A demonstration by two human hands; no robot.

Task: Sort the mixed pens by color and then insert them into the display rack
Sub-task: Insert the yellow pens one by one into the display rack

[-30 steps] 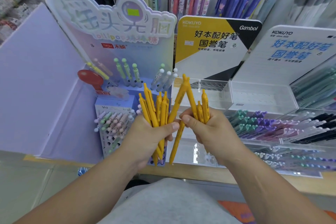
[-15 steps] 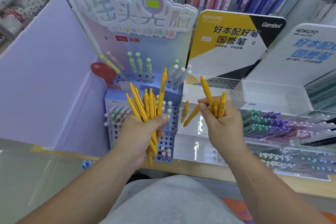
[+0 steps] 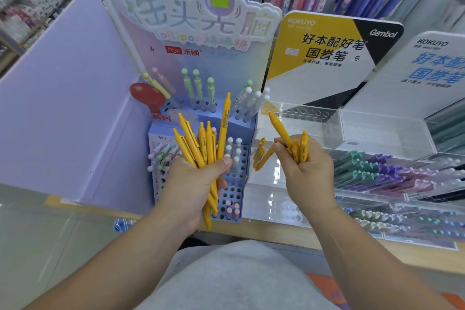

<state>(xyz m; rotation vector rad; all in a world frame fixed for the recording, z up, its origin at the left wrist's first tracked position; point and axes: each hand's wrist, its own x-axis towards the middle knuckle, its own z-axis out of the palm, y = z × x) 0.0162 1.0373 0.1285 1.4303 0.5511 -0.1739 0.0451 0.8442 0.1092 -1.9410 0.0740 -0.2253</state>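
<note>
My left hand (image 3: 193,184) grips a fanned bunch of several yellow pens (image 3: 201,143), tips pointing down past my palm. My right hand (image 3: 305,171) holds a smaller bunch of yellow pens (image 3: 299,148); one sticks up to the left and one slants down-left. Both hands hover in front of the clear acrylic display rack (image 3: 312,116), whose upper tier has a row of round holes with nothing in them. The hands are a short gap apart.
A pale blue lollipop-pen stand (image 3: 234,199) with pastel pens sits behind my left hand. Teal and purple pens (image 3: 372,168) lie in the acrylic trays to the right. Yellow and white sign boards (image 3: 327,53) stand behind the rack. A lilac panel (image 3: 63,108) walls the left side.
My hands were together with the pens crossing; they have drawn apart, each keeping its own bunch. The view has shifted so the stands appear further right and closer.
</note>
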